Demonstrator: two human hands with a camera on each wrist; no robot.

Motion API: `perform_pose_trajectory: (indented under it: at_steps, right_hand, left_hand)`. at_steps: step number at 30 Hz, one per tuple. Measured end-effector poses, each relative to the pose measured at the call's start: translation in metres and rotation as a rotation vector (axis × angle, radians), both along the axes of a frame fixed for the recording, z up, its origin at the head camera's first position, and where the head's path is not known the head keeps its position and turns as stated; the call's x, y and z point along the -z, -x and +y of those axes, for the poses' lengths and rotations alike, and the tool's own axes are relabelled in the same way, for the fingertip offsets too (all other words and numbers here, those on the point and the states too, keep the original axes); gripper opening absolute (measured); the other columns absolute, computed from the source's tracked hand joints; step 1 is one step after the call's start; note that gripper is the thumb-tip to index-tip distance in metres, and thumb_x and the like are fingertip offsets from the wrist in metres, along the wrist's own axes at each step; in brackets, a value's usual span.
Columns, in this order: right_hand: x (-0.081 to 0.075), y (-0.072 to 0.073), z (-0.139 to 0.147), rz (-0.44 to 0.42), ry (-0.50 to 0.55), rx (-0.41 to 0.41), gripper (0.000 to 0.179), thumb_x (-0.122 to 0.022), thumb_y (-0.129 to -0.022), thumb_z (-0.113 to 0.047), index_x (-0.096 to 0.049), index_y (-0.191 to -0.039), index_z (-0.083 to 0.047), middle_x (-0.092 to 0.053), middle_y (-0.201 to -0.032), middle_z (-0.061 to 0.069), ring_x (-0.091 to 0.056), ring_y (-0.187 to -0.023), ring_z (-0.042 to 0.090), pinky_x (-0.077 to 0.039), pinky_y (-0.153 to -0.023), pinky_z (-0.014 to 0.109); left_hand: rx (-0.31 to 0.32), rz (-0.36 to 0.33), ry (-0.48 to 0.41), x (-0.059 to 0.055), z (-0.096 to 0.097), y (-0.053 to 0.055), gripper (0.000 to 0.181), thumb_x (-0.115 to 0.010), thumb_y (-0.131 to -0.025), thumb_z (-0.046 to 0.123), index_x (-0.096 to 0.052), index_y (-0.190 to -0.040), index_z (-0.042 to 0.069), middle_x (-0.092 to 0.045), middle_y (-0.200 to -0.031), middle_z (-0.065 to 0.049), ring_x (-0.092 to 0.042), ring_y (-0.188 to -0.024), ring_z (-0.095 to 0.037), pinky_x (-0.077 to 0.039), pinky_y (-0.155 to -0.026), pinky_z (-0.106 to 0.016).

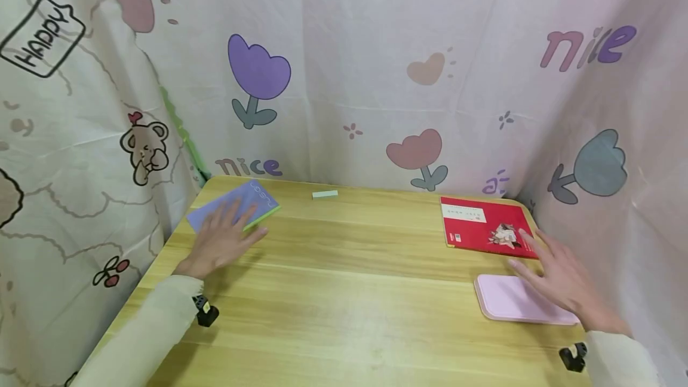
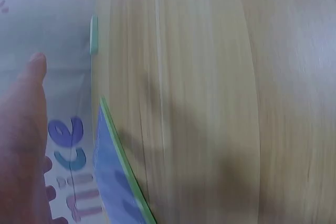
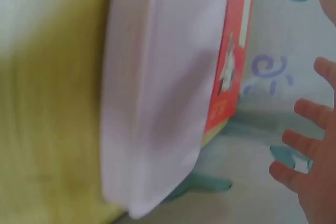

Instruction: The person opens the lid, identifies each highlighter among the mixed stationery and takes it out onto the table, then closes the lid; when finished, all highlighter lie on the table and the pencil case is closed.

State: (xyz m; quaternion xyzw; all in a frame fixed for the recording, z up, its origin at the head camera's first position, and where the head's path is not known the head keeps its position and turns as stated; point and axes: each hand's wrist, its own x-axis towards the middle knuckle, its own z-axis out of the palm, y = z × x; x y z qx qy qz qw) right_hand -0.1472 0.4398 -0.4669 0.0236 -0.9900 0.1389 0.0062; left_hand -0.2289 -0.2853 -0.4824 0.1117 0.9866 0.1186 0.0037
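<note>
over the wooden table (image 1: 349,315), hands (image 1: 220,242) (image 1: 561,276) hover spread-fingered above purple booklet (image 1: 260,194) and pink case (image 1: 505,298).

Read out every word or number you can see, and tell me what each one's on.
"HAPPY": black-outlined speech bubble, left side of the white patterned fabric backdrop.
"nice": backdrop, upper right.
"nice": backdrop, lower down, left of centre.
Flat purple rectangle with green edge: pale lettering, unreadable.
Red rectangular booklet: print too small to read.
No number is legible.
</note>
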Motion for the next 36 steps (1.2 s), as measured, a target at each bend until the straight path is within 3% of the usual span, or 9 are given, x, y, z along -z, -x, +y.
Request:
perform_pose_trajectory:
  at_steps: [5,9,20,28,36]
  right_hand:
    - [0.004,-0.016,0.020,-0.039,-0.028,0.025,0.101,-0.062,-0.101,-0.066,-0.019,-0.175,-0.014,-0.022,-0.168,0.040,-0.024,-0.143,0.068,-0.025,-0.105,0.093]
    - [0.010,-0.026,0.034,-0.048,-0.063,0.010,0.099,-0.064,-0.101,-0.065,-0.027,-0.172,-0.007,-0.030,-0.161,0.042,-0.029,-0.138,0.066,-0.030,-0.102,0.093]
    - [0.034,-0.051,0.057,-0.047,0.026,-0.040,0.089,-0.073,-0.100,-0.055,-0.041,-0.163,-0.001,-0.041,-0.153,0.041,-0.041,-0.129,0.063,-0.038,-0.096,0.087]
    - [0.047,-0.060,0.061,-0.078,0.004,-0.034,0.095,-0.080,-0.093,-0.054,-0.041,-0.163,-0.003,-0.035,-0.154,0.043,-0.040,-0.128,0.066,-0.037,-0.096,0.093]
    - [0.049,-0.062,0.057,-0.096,0.007,-0.034,0.100,-0.088,-0.087,-0.053,-0.044,-0.161,-0.002,-0.030,-0.158,0.044,-0.036,-0.132,0.067,-0.034,-0.099,0.094]
  left_hand:
    - [0.045,0.031,-0.001,-0.001,0.025,-0.001,0.087,-0.039,-0.107,0.077,-0.029,-0.174,0.022,-0.014,-0.181,-0.022,-0.011,-0.165,-0.054,-0.012,-0.130,-0.077]
    - [0.090,0.053,-0.021,-0.001,0.050,-0.003,0.085,-0.044,-0.106,0.076,-0.032,-0.173,0.026,-0.023,-0.179,-0.021,-0.019,-0.164,-0.053,-0.017,-0.131,-0.076]
    - [0.258,0.034,-0.073,0.000,0.127,-0.011,0.090,-0.052,-0.100,0.081,-0.031,-0.173,0.033,-0.028,-0.179,-0.015,-0.032,-0.162,-0.048,-0.032,-0.126,-0.075]
    - [0.368,-0.021,-0.118,0.007,0.175,-0.016,0.091,-0.053,-0.099,0.081,-0.027,-0.174,0.036,-0.026,-0.180,-0.013,-0.032,-0.162,-0.042,-0.039,-0.125,-0.069]
    - [0.451,-0.048,-0.181,0.017,0.217,-0.015,0.094,-0.060,-0.098,0.078,-0.031,-0.173,0.030,-0.027,-0.180,-0.014,-0.034,-0.162,-0.037,-0.043,-0.124,-0.065]
